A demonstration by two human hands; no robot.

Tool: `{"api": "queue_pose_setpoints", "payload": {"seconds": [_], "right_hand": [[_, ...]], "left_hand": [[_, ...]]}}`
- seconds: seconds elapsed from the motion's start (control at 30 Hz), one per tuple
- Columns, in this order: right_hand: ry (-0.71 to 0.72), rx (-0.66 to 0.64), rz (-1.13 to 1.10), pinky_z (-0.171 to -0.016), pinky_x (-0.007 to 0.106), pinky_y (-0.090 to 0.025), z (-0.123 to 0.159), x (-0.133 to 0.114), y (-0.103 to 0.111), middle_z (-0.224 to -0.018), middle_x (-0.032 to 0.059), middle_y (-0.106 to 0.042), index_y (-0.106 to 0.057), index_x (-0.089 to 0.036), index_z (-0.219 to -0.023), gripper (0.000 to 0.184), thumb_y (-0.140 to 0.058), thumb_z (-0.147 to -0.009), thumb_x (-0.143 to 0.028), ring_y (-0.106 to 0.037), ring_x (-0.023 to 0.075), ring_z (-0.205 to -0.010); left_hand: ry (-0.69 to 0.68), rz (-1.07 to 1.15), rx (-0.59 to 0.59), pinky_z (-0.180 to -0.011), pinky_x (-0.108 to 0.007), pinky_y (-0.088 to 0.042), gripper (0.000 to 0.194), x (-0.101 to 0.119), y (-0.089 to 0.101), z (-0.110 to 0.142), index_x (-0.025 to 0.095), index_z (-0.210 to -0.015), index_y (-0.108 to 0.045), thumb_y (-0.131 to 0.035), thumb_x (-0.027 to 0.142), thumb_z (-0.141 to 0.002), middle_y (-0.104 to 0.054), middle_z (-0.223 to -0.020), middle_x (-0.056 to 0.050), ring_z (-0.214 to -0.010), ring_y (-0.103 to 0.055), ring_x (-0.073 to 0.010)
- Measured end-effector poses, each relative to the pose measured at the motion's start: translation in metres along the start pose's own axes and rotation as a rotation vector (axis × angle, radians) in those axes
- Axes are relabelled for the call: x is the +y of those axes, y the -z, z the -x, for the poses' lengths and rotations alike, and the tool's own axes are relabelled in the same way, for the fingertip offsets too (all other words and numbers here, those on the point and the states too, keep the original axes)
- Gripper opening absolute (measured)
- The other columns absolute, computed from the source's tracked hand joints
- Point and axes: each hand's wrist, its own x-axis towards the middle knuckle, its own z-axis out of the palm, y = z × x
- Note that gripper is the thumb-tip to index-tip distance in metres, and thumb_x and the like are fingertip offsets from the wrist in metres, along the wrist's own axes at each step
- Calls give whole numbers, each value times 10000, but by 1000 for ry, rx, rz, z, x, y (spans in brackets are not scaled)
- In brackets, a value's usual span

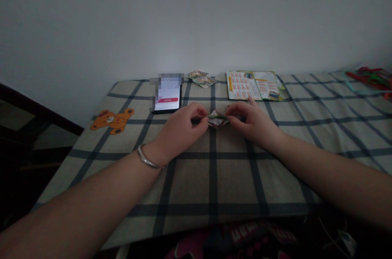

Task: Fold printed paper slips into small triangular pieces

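Note:
A small piece of folded printed paper (217, 119) is held just above the checked cloth, stretched between my two hands. My left hand (186, 126), with a silver bangle (148, 159) at the wrist, pinches its left corner between thumb and fingers. On the other side, my right hand (249, 119) grips the right corner the same way, one finger lifted away. Beyond the hands, two similar folded papers (204, 82) lie partly overlapping near the wall.
A lit phone (168, 99) lies to the left. Printed sheets (245, 86) rest at the back right. An orange bear cutout (112, 121) is on the checked tablecloth (196, 181). Red and green items (372, 79) sit at the far right, against the wall (196, 18).

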Motion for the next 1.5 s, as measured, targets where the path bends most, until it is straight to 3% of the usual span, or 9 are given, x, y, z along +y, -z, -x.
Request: {"api": "queue_pose_setpoints", "payload": {"seconds": [0.1,0.17,0.23,0.47,0.7,0.83,1.2,1.37,1.5], "right_hand": [[-31,3,-104,-1096,593,-265,-2,5,-1,-835,-5,-702,-604,-246,-839,48,-568,-831,-277,-665,211,-835],[-59,-1,-181,-941,500,-448,-3,8,-2,-834,16,-694,-608,-237,-827,77,-566,-834,-301,-654,210,-811],[-78,3,-253,-808,406,-504,-4,11,-2,-829,28,-690,-611,-228,-830,102,-565,-838,-319,-642,204,-805],[-113,-28,-452,-713,319,-461,-2,9,-2,-807,16,-657,-607,-203,-855,119,-560,-836,-311,-591,170,-758],[-133,-11,-565,-776,325,-447,-3,10,-2,-850,12,-641,-611,-205,-873,113,-533,-842,-281,-574,169,-814],[-117,-13,-560,-781,325,-446,-3,11,-2,-850,14,-640,-608,-202,-871,113,-521,-848,-272,-576,168,-815],[-22,23,-184,-744,330,-508,1,4,1,-912,38,-697,-597,-218,-946,95,-535,-876,-236,-644,181,-823],[191,22,24,-911,393,-509,3,-3,3,-1190,65,-682,-620,-219,-968,258,-531,-777,-70,-643,221,-1071],[317,-4,260,-940,427,-494,3,-8,2,-1231,69,-669,-667,-220,-971,253,-572,-766,-103,-625,256,-1107]], "left_hand": [[12,76,0,-792,-295,-516,118,-2,-1,-1,197,-949,-570,-530,273,-868,-694,-919,-12,-874,-673,-156],[9,120,9,-804,-293,-523,119,-3,-1,-1,194,-943,-566,-529,274,-863,-689,-929,-17,-891,-672,-157],[13,158,11,-811,-288,-526,112,-3,-1,-2,191,-936,-563,-529,263,-858,-685,-929,-15,-881,-671,-151],[61,225,6,-735,-270,-516,117,-2,2,-3,185,-934,-569,-520,258,-857,-682,-857,-2,-775,-648,-131],[89,240,3,-581,-249,-442,160,-5,4,-5,186,-952,-573,-495,290,-859,-658,-771,13,-648,-597,-118],[84,250,-7,-591,-248,-449,163,-6,3,-5,186,-965,-572,-497,287,-862,-655,-773,13,-653,-598,-117],[20,228,-60,-837,-317,-518,193,-6,-1,-4,186,-981,-572,-582,338,-862,-687,-960,-27,-916,-664,-162],[41,213,-78,-862,-328,-527,211,-4,-3,0,201,-1028,-565,-594,328,-863,-705,-990,-31,-963,-678,-173],[40,187,-87,-853,-334,-534,236,-3,-4,1,207,-1052,-569,-595,344,-862,-722,-967,-22,-926,-690,-175]]}}
